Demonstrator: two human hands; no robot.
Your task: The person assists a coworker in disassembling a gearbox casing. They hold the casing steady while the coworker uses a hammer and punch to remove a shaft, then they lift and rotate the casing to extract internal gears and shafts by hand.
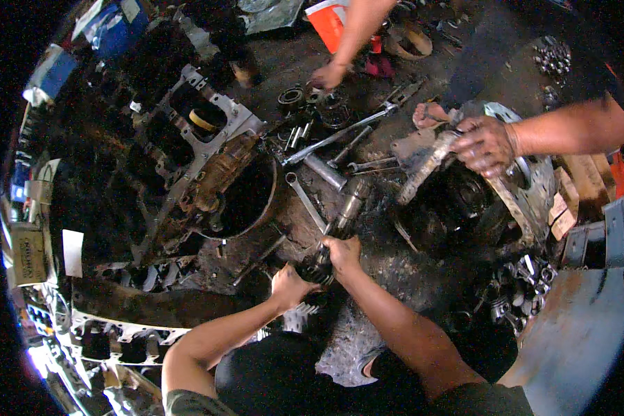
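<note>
Near the middle of the head view, both my hands are on a metal gear shaft (352,205). It slants from the lower left up to the upper right. My right hand (344,254) is wrapped round its middle. My left hand (292,286) is closed at the lower, toothed end, with the thumb pointing right. The fingertips of both hands are partly hidden. Just left of the shaft lies a combination wrench (305,201), its lower end close to my right hand. A metal tube (325,172) lies beyond the shaft.
Another person's hand (489,145) grips a metal casting (428,168) at the right; another hand (329,75) reaches toward round bearings (292,98). A long bar (343,135) crosses the ground. An engine housing (218,111) stands left. Small metal parts (509,305) pile up at the lower right.
</note>
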